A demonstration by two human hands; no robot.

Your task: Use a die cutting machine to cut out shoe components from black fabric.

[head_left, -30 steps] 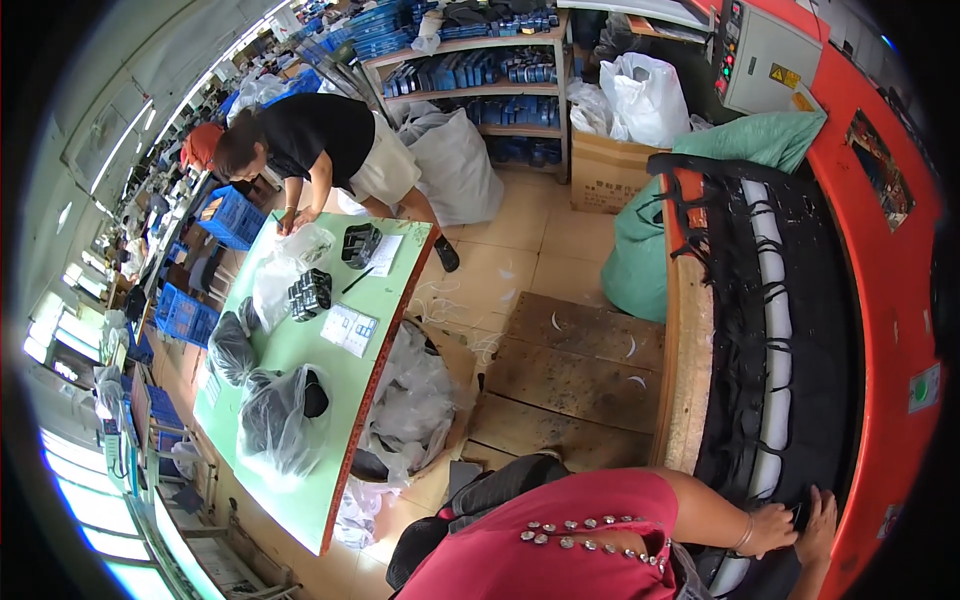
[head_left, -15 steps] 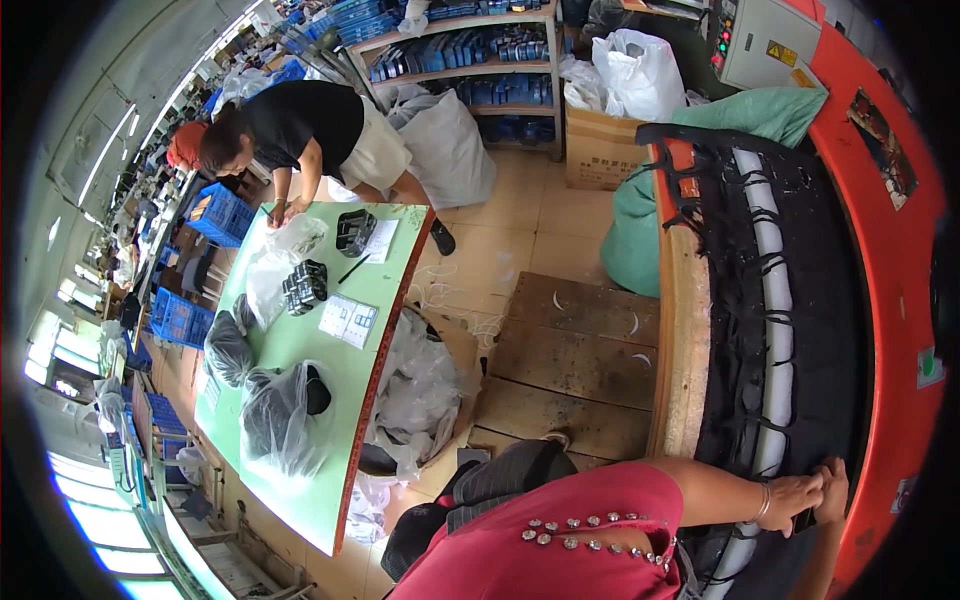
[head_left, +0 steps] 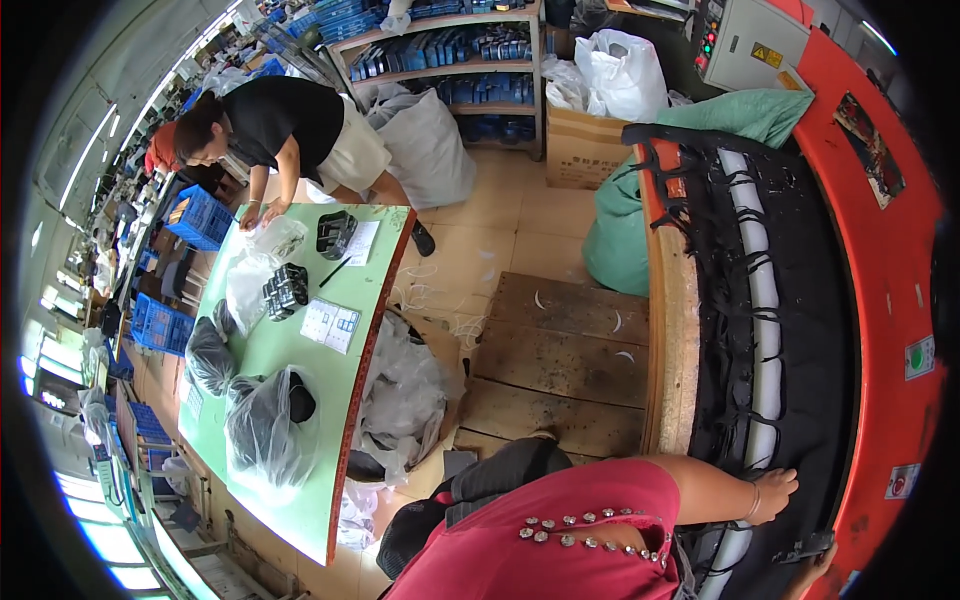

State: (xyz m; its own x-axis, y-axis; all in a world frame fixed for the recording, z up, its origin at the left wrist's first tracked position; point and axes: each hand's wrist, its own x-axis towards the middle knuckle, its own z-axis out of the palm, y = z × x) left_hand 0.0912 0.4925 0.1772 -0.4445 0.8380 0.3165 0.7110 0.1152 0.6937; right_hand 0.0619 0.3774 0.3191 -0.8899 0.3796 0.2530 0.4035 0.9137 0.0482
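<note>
the right hand [head_left: 815, 570] has fingers clamped on the dark block [head_left: 798, 549] near the machine bed's [head_left: 674, 370] right edge, best held level while the left hand [head_left: 774, 496], grip unclear, steadies the black fabric [head_left: 815, 330].

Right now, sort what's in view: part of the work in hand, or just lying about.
Seemingly in use:
black material beneath the left hand
dark block at the right hand

Lying about:
bagged dark pieces on the green table
pen
green sack
</note>
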